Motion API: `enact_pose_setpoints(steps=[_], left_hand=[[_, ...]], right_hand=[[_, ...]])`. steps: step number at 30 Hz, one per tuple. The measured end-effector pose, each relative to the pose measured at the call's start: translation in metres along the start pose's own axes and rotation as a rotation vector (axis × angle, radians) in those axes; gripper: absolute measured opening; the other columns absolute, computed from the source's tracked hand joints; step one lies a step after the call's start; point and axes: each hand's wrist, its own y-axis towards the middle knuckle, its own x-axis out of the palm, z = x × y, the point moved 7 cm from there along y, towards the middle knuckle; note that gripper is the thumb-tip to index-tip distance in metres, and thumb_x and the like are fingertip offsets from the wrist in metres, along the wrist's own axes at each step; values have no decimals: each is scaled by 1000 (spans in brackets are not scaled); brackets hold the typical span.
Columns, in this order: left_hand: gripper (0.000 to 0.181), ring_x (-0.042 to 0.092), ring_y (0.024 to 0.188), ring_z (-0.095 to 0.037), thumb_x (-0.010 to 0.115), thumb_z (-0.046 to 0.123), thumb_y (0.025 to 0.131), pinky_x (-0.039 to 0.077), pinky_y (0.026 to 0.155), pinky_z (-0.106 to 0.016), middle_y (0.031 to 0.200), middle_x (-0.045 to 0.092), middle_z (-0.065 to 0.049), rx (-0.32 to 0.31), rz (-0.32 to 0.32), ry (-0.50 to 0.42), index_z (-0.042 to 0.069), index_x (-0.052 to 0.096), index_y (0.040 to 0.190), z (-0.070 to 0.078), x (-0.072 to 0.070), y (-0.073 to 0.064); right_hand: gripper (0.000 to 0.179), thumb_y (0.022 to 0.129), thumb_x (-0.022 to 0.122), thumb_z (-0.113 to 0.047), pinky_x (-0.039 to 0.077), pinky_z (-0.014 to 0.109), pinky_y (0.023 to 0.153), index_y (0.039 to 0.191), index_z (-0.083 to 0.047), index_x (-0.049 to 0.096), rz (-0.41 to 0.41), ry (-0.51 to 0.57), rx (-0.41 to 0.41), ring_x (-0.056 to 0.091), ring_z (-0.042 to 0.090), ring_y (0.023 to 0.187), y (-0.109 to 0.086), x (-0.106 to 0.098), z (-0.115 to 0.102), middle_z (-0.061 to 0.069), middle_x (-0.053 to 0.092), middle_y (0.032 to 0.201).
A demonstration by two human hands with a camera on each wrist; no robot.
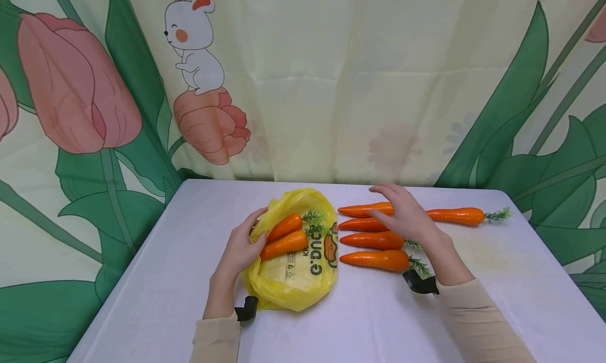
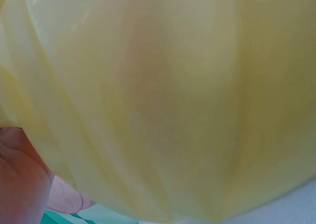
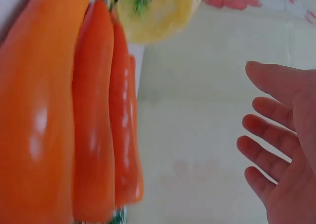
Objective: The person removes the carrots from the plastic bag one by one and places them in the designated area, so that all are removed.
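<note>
Seemingly a staged indoor set, room type unclear: a flat-topped white table stands before a cream hanging cloth printed with large pink tulips.

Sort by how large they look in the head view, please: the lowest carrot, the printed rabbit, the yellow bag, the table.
1. table
2. yellow bag
3. printed rabbit
4. lowest carrot

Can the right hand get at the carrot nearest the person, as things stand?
Probably yes: the right hand is empty and close by, nothing covers the orange body of the nearest carrot, and its near side looks free too.
</note>
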Motion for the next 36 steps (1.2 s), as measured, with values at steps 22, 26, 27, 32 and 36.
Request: enact_pose_setpoints(steps=[22,26,27,32,36], left_hand=[[60,60,102,-27,64,5,94,54,92,-46,115,64,-10,-6,16,19,19,48,150,-1,-1,1],[60,60,100,-27,65,5,94,54,91,-46,113,64,-10,-7,17,23,19,48,150,-3,-1,1],[60,60,100,-27,65,5,94,54,91,-46,113,64,-10,-6,16,23,19,48,150,-3,-1,1],[61,60,98,-26,65,4,94,55,89,-45,111,63,-9,3,17,27,19,48,150,-4,0,0],[61,60,98,-26,65,4,94,55,88,-44,111,64,-9,9,22,26,19,48,150,-2,0,0]], right_hand=[[50,90,78,-21,42,50,107,133,-4,61,-30,146,-152,50,32,129,20,69,-73,12,56,139],[51,90,78,-23,40,49,109,135,-6,61,-67,146,-145,49,31,131,22,84,-79,11,55,141],[52,89,78,-23,40,49,109,135,-6,61,-73,143,-149,49,30,131,22,87,-81,10,55,141],[53,88,80,-20,41,46,109,135,-5,61,-98,144,-198,51,28,128,24,102,-92,9,56,138],[52,89,79,-21,40,42,110,137,-9,60,-134,153,-188,49,24,130,25,112,-97,6,55,140]])
